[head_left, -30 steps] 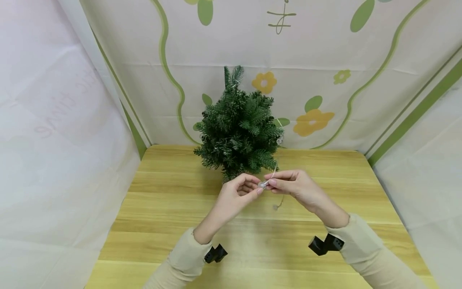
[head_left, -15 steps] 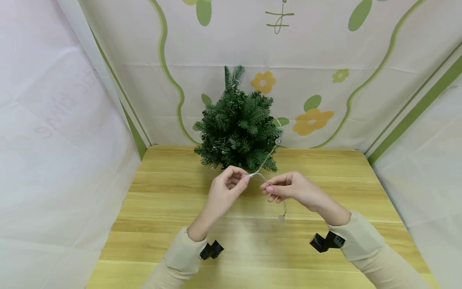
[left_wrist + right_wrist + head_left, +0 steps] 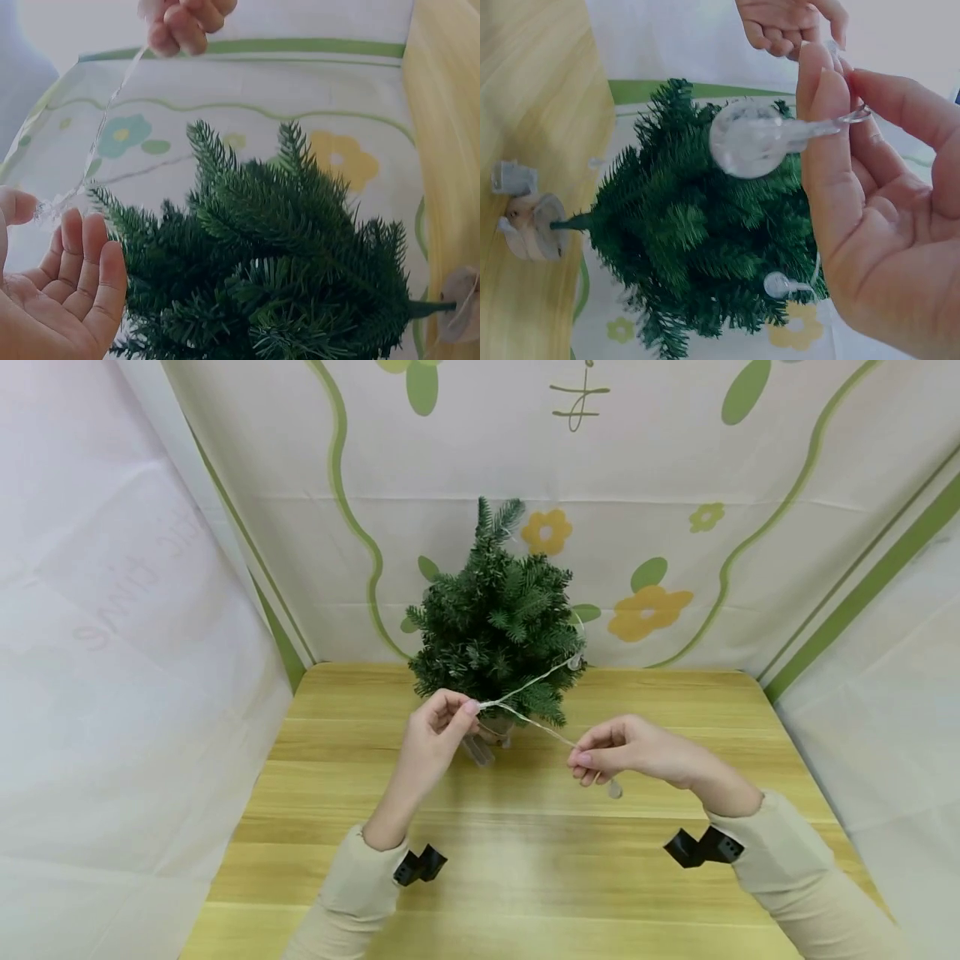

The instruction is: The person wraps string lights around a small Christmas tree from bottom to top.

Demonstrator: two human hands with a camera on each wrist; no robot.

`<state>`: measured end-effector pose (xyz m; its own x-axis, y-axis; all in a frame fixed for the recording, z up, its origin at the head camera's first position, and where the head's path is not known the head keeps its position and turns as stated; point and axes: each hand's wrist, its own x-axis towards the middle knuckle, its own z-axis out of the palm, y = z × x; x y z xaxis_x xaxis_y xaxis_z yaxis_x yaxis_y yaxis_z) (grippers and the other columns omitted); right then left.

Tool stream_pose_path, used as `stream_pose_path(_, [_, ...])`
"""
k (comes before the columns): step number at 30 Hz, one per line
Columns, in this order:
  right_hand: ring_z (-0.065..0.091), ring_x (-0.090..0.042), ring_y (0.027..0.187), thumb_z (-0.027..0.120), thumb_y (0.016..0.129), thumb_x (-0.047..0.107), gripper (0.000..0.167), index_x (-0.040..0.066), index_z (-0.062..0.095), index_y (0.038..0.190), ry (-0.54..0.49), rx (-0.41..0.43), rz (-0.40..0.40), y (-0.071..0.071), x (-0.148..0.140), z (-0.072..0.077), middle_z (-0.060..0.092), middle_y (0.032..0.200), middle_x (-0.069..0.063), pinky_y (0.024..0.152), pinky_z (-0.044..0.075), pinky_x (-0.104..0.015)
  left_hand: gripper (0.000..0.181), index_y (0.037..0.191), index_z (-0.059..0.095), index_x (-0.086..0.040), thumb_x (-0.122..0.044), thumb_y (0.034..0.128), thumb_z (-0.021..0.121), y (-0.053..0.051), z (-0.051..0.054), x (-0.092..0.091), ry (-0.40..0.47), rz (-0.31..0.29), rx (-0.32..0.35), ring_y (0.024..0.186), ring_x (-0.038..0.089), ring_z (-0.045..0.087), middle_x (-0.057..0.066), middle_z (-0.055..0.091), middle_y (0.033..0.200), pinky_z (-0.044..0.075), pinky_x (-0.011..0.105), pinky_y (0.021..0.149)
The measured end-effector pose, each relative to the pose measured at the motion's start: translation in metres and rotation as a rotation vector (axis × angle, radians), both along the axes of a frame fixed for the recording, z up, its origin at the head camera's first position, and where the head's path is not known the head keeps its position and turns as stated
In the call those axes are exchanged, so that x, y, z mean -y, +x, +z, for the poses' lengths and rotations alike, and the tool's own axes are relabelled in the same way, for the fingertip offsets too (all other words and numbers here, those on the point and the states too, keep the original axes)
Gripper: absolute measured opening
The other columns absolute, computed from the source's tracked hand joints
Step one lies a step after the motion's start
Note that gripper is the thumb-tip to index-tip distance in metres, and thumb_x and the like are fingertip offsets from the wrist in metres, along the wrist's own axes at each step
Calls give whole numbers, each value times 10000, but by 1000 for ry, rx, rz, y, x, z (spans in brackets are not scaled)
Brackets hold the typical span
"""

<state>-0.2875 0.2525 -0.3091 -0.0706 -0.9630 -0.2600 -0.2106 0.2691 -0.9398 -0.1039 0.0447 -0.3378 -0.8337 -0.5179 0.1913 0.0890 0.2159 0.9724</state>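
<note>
A small artificial Christmas tree (image 3: 495,627) stands on the table in front of me. Clear string lights (image 3: 542,726) run from its right side to my hands. My left hand (image 3: 433,727), in front of the lower branches, pinches the string at a clear bulb, mostly covered by the fingertips. Further right, my right hand (image 3: 633,752) pinches the wire between thumb and fingers. Beyond the right fingers sticks out a round clear bulb (image 3: 746,142), large in the right wrist view. Another bulb (image 3: 778,285) hangs beside the branches.
The tree's round wooden base (image 3: 536,225) rests on the wooden table (image 3: 360,860). Next to it lies a small translucent box-like piece (image 3: 514,178). A printed fabric wall (image 3: 637,460) rises behind, with more fabric on both sides.
My hands have drawn apart, the left going left and slightly up, the right a little rightward. The string between them is now stretched out, and the box-like piece has come into view.
</note>
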Motion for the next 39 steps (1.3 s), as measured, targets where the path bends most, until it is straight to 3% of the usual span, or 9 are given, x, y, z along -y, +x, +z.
stream_pose_path(7, [666,-81,947,523,984,174,275,-69,622,1065,-12,-88,139,-35,-6,10,703,975,99,885,535,-221,212,932,616,28,-162,967,528,-5,1,-13,-4,139,34,660,59,532,51,629,770,344,212,528])
stream_pose_path(11, [642,-113,998,471,1002,123,216,-51,599,1017,-96,-103,288,-53,-6,16,681,1033,58,913,520,-236,251,929,605,61,-174,961,523,-7,3,-16,-5,214,29,654,74,532,-39,614,738,364,210,553])
stream_pose_path(14, [616,-81,1037,436,1010,86,171,-13,574,987,-137,-112,385,-65,-6,22,662,1087,62,888,515,-237,276,938,595,79,-187,959,525,-9,5,-15,1,246,33,720,59,582,-83,606,725,452,237,658])
stream_pose_path(21, [621,-88,974,385,1015,36,155,7,534,985,-179,-195,478,-96,-1,48,643,1052,24,842,525,-253,291,926,609,75,-200,961,521,-12,11,-16,-27,303,45,733,67,599,42,641,751,518,230,746])
stream_pose_path(24, [643,-111,869,406,1010,38,171,2,570,1039,-203,-247,422,-106,3,62,645,936,8,773,559,-257,293,925,613,80,-195,964,521,-14,12,-16,-29,329,39,727,51,601,62,644,762,543,266,775])
stream_pose_path(28, [575,-141,660,484,992,82,216,90,651,1128,-229,-348,218,-108,11,82,622,790,25,582,509,-269,291,933,621,67,-201,969,514,-15,14,-11,-26,327,29,725,29,601,-17,629,743,559,346,832])
stream_pose_path(30, [552,-143,622,526,979,115,211,155,669,1128,-239,-382,113,-108,17,90,617,762,37,552,487,-267,276,931,628,41,-207,970,512,-16,14,-9,-16,329,25,725,28,604,-54,622,734,560,314,824])
stream_pose_path(35, [561,-126,604,588,948,142,94,159,657,1009,-296,-358,-57,-103,37,106,643,737,47,550,500,-243,262,927,623,18,-213,970,509,-18,15,-5,1,340,7,721,31,603,-51,625,727,532,197,762])
stream_pose_path(39, [564,-115,605,617,929,142,52,119,650,963,-346,-289,-116,-99,49,113,641,715,37,564,513,-231,280,952,616,29,-230,976,513,-19,16,-1,9,360,11,725,38,607,-20,633,753,531,191,756])
